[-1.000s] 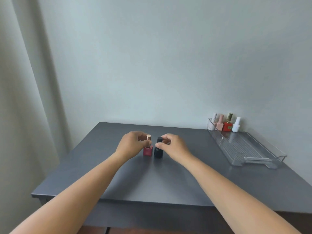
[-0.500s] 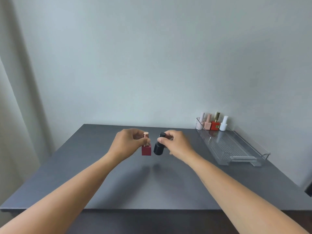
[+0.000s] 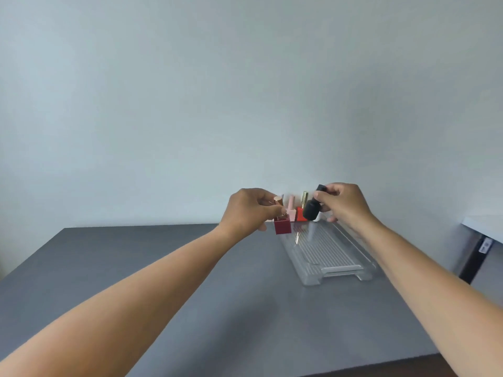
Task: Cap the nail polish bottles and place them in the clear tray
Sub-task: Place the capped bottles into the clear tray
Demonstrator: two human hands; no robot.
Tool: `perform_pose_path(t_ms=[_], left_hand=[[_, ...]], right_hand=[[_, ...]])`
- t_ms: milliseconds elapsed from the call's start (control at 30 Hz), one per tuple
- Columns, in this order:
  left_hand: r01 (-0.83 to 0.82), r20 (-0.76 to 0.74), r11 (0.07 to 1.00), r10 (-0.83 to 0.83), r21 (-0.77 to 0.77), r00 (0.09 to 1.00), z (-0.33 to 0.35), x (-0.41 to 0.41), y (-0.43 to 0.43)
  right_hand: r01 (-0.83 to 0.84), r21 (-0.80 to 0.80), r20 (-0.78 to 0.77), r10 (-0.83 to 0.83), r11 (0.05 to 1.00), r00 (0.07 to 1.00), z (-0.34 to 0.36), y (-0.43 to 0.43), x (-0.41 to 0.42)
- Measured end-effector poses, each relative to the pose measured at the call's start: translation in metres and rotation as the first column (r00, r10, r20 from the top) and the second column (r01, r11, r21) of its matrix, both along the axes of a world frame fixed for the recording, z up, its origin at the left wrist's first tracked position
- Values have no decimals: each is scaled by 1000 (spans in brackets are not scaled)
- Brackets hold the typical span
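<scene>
My left hand (image 3: pixel 249 209) grips a dark red square nail polish bottle (image 3: pixel 282 225) by its rose-gold cap, holding it in the air at the far left end of the clear tray (image 3: pixel 337 265). My right hand (image 3: pixel 341 204) holds a black round bottle (image 3: pixel 311 208) by its black cap, tilted, above the tray's far end. Behind them, inside the tray, stand a pink bottle (image 3: pixel 291 212) and a red bottle with a gold cap (image 3: pixel 301 210); other bottles there are hidden by my hands.
The tray lies lengthwise on the right part of a dark grey table (image 3: pixel 136 268), against a pale wall. A white surface edge (image 3: pixel 483 225) shows at the far right, beyond the table.
Both hands lifted their bottles off the table's middle and carried them right and away, up to the tray's far end. The camera has turned toward the tray.
</scene>
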State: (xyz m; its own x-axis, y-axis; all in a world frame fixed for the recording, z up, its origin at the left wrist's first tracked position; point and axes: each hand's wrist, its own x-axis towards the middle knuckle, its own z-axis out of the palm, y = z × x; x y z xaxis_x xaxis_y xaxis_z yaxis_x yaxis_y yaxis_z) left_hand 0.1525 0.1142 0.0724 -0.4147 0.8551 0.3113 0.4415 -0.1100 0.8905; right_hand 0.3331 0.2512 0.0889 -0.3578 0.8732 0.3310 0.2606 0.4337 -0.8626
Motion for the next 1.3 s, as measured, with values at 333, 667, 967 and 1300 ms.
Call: perform_pose_path(t_ms=[333,667,967,1300], left_hand=[[-35,-75,986,23,-160,997,-24,17,135],[-107,-209,969,59,-224,976,-45,17,214],[-164,-318,962,89,-218,944,-56,23,232],[-166,-327,965,93,-205,941,-56,21,229]], right_hand=[[117,-82,121,-107,990,987,-27,114,11],[128,46,304,-136,991,943,-56,168,-17],[82,115,389,-121,990,913,-68,177,-19],[59,153,403,-117,986,908,-68,176,-19]])
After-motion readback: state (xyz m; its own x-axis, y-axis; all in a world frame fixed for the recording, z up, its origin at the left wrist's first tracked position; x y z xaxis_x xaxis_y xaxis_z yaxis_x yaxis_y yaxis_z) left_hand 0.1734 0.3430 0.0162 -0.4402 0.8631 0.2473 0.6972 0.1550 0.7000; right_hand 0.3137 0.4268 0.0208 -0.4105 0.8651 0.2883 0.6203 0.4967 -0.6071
